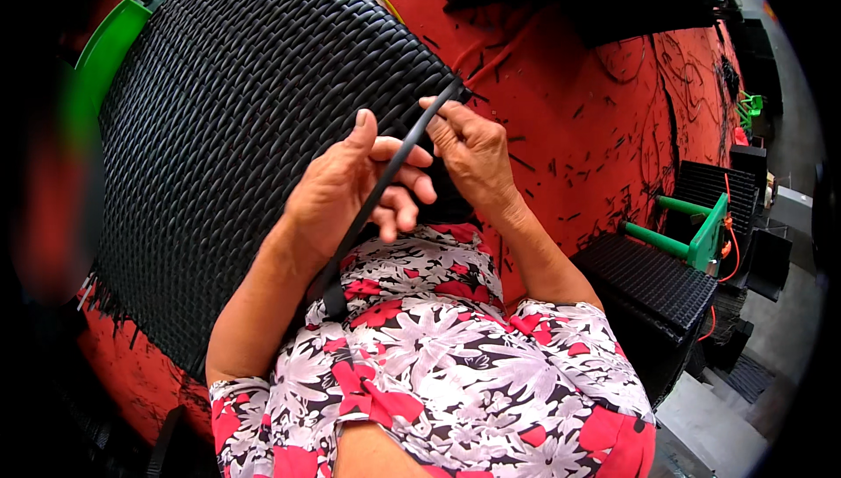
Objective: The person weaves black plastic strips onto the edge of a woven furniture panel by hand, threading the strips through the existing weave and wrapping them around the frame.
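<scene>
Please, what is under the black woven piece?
Around the black woven piece are red floor, dark scraps and, at its upper-left edge, something green. Whatever lies directly underneath is covered; I cannot tell what supports it.

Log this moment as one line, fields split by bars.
Right hand: pinching black strip at corner of woven panel | Left hand: open, strip crossing in front | Setting: red floor

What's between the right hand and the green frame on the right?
Red floor scattered with black scraps lies between the right hand and the green frame, in the head view.
</scene>
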Tool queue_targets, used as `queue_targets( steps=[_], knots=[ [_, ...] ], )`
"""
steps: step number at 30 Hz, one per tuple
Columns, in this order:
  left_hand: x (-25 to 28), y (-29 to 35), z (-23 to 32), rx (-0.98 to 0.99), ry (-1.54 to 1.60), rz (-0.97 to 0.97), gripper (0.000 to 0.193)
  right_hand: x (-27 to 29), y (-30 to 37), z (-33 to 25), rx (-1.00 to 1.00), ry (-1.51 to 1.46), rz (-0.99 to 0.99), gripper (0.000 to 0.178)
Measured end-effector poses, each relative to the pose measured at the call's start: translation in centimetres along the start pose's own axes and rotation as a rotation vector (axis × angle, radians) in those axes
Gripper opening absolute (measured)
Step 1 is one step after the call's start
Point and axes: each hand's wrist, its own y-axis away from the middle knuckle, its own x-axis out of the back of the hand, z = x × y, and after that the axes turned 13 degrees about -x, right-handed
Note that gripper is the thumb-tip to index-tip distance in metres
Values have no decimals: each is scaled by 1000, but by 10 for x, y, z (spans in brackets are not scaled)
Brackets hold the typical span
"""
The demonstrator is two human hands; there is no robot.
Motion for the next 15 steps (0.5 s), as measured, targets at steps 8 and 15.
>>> queue_targets(
  steps=[8,15],
  knots=[
    [49,57,18,27,-566,40,15,53,3,21,28,423,-129,17],
    [25,99,21,23,-575,52,14,-22,42,-64,942,387,-98,47]
  ],
)
